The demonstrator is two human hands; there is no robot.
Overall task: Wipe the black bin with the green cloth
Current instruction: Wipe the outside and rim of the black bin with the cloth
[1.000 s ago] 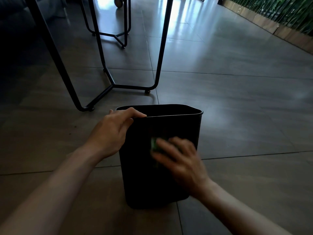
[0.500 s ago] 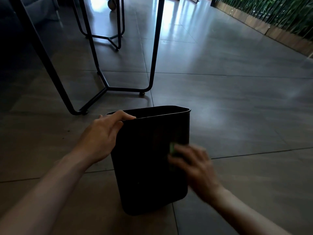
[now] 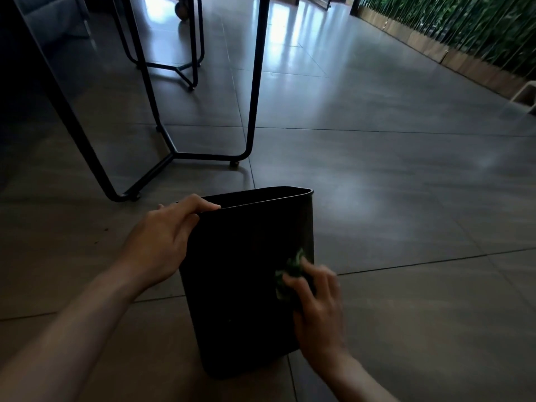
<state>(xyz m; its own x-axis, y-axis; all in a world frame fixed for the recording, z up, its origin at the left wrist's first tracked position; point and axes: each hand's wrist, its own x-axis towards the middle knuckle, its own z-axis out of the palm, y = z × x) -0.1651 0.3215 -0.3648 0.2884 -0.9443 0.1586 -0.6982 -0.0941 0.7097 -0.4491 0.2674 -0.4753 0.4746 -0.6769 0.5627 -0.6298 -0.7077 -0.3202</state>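
Observation:
The black bin (image 3: 240,280) stands on the tiled floor, tipped slightly to the left. My left hand (image 3: 165,239) grips its rim at the near left corner, fingers curled over the edge. Pressed against the bin's near wall close to the right edge is the green cloth (image 3: 290,274), bunched under the fingers of my right hand (image 3: 316,306). Most of the cloth is hidden by those fingers. The right hand is blurred.
Black metal table legs (image 3: 252,91) with a floor bar stand just behind the bin, and a second frame (image 3: 185,65) farther back. A planter ledge with green plants (image 3: 452,27) runs along the far right. Tiled floor (image 3: 406,198) spreads to the right.
My right hand has slid the cloth from the middle of the bin's near wall to its right edge and lower. The bin has tipped a little; my left hand keeps its hold.

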